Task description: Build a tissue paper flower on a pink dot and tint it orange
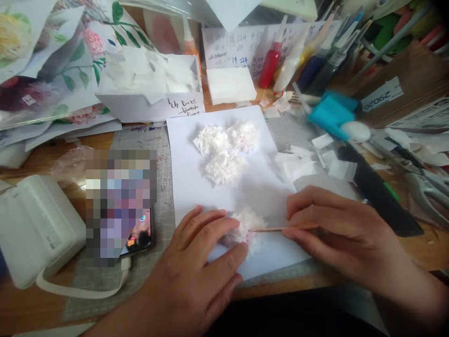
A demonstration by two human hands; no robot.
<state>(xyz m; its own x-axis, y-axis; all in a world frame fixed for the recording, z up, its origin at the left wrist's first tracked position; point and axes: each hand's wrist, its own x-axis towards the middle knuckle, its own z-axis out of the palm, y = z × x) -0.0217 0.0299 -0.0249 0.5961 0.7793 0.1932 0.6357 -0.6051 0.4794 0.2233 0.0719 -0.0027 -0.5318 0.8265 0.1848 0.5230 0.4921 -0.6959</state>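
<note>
A ruffled white paper flower [251,216] with a faint pink-purple tint at its middle lies near the front of a white sheet of paper [189,196]. My left hand [206,252] steadies it from the left, thumb and index finger pressed to its edge and the other fingers spread on the sheet. Between the thumb and fingers of my right hand [326,229] is a thin wooden stick [268,230], its tip touching the flower's centre. Farther up the sheet, several similar ruffled white flowers [224,166] sit close together.
Left of the sheet lies a phone [140,229], cabled to a white power bank [42,234]. Behind stand a box of white paper pieces [150,79], a white paper stack [231,85] and several colour bottles [271,63]. Paper scraps [298,164], a turquoise object [331,114] and scissors [430,187] lie right.
</note>
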